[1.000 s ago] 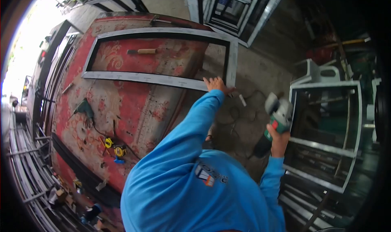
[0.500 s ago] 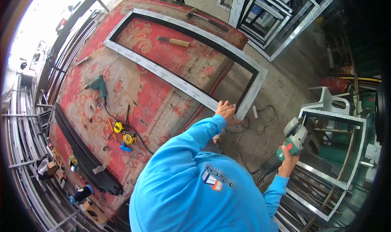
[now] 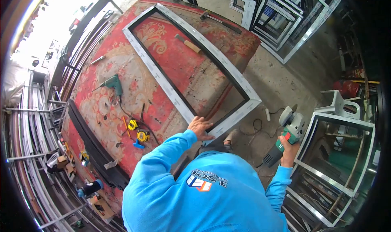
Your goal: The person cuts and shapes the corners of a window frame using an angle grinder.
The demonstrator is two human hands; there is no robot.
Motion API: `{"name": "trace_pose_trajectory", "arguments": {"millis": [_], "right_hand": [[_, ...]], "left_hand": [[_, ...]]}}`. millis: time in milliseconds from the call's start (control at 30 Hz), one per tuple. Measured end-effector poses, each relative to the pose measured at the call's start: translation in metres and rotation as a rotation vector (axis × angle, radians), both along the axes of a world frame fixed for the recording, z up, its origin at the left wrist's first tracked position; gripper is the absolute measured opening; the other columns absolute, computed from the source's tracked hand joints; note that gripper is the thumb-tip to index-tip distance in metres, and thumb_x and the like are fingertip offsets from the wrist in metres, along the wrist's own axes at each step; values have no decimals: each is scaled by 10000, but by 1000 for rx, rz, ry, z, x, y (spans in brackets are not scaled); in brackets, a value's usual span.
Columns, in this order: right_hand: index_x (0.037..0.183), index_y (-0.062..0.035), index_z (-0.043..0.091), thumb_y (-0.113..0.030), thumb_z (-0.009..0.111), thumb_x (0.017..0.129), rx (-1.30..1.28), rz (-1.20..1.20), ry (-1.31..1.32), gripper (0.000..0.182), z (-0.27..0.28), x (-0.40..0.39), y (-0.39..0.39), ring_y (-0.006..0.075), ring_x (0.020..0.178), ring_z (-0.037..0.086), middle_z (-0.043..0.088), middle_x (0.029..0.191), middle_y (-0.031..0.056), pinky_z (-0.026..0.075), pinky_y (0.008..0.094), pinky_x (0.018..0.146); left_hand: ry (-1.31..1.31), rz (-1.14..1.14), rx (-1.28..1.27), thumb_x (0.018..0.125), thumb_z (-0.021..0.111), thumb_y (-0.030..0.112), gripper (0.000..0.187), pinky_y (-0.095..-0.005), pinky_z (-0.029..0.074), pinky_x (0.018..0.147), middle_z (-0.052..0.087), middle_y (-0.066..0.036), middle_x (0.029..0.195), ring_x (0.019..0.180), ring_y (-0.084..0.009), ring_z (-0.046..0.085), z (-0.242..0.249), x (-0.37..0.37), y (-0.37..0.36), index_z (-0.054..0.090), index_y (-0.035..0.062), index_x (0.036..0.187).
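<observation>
A long rectangular window frame [image 3: 163,78], wrapped in pale film with a dark inner edge, lies slantwise on the red patterned table [image 3: 134,83], its near end jutting past the edge. My left hand [image 3: 199,128] grips its near left corner, fingers over the top. Off to the right, my right hand [image 3: 289,149] is wrapped round the green and grey angle grinder [image 3: 290,128], held in the air away from the frame. A chisel with a wooden handle [image 3: 191,46] lies inside the frame's outline. Beyond the frame's far side is a hammer [image 3: 222,22].
On the table's left part lie a green drill [image 3: 112,85], yellow tape measures [image 3: 142,136] and dark profiles [image 3: 95,148]. A grey stool [image 3: 334,105] and another frame [image 3: 321,175] stand at right. More frames [image 3: 281,20] lean at the back. A cable [image 3: 256,128] trails on the floor.
The window frame has turned on the table, its near end swinging left toward me with my left hand on it. The grinder in my right hand is tilted slightly differently. The view has shifted a little.
</observation>
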State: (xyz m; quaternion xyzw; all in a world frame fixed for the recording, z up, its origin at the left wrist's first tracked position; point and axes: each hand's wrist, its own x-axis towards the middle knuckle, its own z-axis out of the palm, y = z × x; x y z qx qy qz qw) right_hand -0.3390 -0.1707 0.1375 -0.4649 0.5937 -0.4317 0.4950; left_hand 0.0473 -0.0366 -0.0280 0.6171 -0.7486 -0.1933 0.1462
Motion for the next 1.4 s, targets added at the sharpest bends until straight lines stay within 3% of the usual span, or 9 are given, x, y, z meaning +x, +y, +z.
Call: {"name": "trace_pose_trajectory", "arguments": {"millis": [200,333,400,467,633,900,1067,1267,1400], "right_hand": [[1139,-19,662,-142,852,674,74,39,-36,517,-5,6,-1,165,904,639,680,1028,64,503,323,836],[1104,-21,676,-127,840,694,140,26,-60,454,-1,15,-2,166,867,654,692,997,65,515,321,798],[1079,7,666,-129,831,719,135,40,-121,419,-1,22,-5,183,784,683,705,960,93,541,331,726],[1124,28,637,-137,797,754,142,67,-177,435,-4,29,-8,220,804,701,699,996,131,580,357,730],[1098,7,653,-141,815,751,162,94,-335,410,-12,38,-13,214,816,708,706,979,120,593,361,741],[1033,-15,661,-156,834,720,296,97,-307,385,-55,14,-12,184,765,686,699,905,91,562,321,715],[921,-34,673,-164,822,709,404,174,-357,290,-113,-10,-23,158,716,664,692,809,61,537,295,692],[990,-31,661,-168,846,691,415,249,-284,377,-195,-32,-17,170,771,648,677,893,37,541,331,724],[1043,-20,647,-167,846,685,423,356,-290,435,-220,-33,-21,171,812,633,674,922,41,534,342,758]], "left_hand": [[42,3,85,818,685,525,524,-388,388,859,705,-65,1016,945,-248,557,7,13,26,728,99,1120],[302,272,-9,800,747,238,283,-435,455,846,687,-110,984,930,-325,598,5,-21,8,734,87,1039],[555,178,-55,812,769,282,348,-416,475,833,668,-114,966,963,-307,597,30,-62,-14,713,61,1075],[1052,116,442,805,796,346,543,-399,484,890,663,-117,1041,1058,-269,602,43,-112,-30,635,52,1232],[1390,-65,773,730,875,303,774,-362,493,953,632,-119,1141,1069,-225,613,68,-210,-72,483,0,1324],[1314,-6,651,718,888,276,786,-362,511,918,648,-136,1108,1049,-218,631,31,-244,-72,469,-14,1316],[649,-160,704,793,816,194,447,-355,540,866,711,-143,1008,960,-230,694,27,-214,-78,622,12,1152],[584,810,95,945,680,243,271,-300,512,834,709,-82,929,882,-181,671,1,-119,-86,699,0,1064],[420,811,243,998,487,508,592,-379,491,870,698,-198,955,931,-306,662,-65,-94,-119,677,-42,1103]]}}
